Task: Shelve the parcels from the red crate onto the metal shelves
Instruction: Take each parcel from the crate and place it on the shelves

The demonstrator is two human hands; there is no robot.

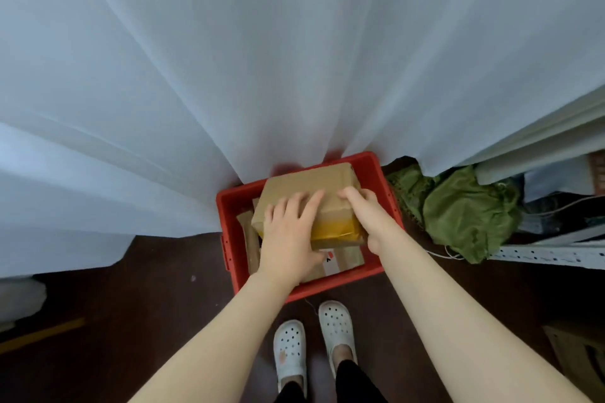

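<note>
1. Looking down in the head view, the red crate [229,206] sits on the dark floor against the white curtain [262,59], just ahead of the person's white shoes [289,348]. Set there, it is within a straight-down reach of both arms
2. The cardboard parcel [304,186] lies topmost in the crate, tilted across smaller parcels [347,260] and a long thin one [250,239] by the crate's left wall. Being on top, it is probably the one to lift out next
3. The left hand [291,232] lies on the parcel's top, fingers spread and nearly straight, pressing rather than gripping
4. The right hand [366,216] wraps the parcel's right edge with its fingers curled over the top. The two hands are apart and brace the box between them
5. The metal shelves [550,255] stand at the right, beyond a green cloth [468,206], so this parcel is not yet shelved
</note>
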